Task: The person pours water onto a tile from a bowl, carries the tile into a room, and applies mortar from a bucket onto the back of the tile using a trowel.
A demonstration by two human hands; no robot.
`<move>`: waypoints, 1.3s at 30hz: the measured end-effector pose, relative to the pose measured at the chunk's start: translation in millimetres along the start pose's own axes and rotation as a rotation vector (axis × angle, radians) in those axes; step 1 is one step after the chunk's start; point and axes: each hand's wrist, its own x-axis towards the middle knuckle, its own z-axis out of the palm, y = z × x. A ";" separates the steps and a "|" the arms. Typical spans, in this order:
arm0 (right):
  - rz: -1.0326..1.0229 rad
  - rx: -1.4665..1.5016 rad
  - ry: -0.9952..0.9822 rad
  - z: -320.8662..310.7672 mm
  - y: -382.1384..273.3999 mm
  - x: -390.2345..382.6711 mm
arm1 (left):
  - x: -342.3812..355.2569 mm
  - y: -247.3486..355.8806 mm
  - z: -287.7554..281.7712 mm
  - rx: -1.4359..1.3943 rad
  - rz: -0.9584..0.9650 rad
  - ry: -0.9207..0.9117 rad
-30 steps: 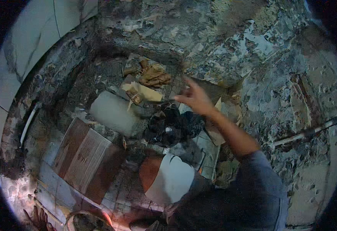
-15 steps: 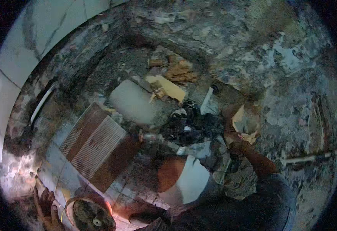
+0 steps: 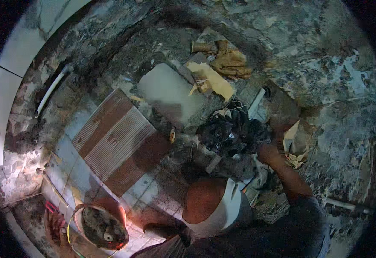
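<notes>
At the lower left, my left hand (image 3: 55,225) is raised with its fingers curled round a small red object (image 3: 54,209), whose exact kind is too dark to make out. Close to its right stands a round bucket (image 3: 123,221) with dark grey, rough material inside. A pale, round piece with a hole (image 3: 108,236) lies in that material. A thin yellow-green wire (image 3: 69,234) loops past the bucket's left side, near my fingers. My right hand is out of the picture.
A co-worker in a white cap (image 3: 231,204) crouches below centre, one hand (image 3: 267,154) beside a black plastic bag (image 3: 228,133) and a torn paper bag (image 3: 297,139). A ribbed brown-and-white panel (image 3: 115,142), a pale board (image 3: 166,88) and yellow scraps (image 3: 213,79) lie on rubble. A white pipe (image 3: 50,92) runs along the left wall.
The whole view has shifted, so the scene sits farther right and higher. The red object now shows in my left hand. The co-worker's hand has moved from the paper bag toward the black bag.
</notes>
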 end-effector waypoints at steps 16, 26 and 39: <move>-0.616 -0.032 0.328 -104.2 -140.8 24.4 | -75.2 -75.0 -63.4 0.030 -0.099 0.366; -1.298 -0.016 0.286 -205.7 -366.9 -104.5 | -153.0 -223.9 -46.5 0.695 -0.224 0.815; -1.482 -0.578 0.486 -99.8 -534.7 -197.8 | -125.5 -349.7 -31.1 -0.748 -0.419 0.623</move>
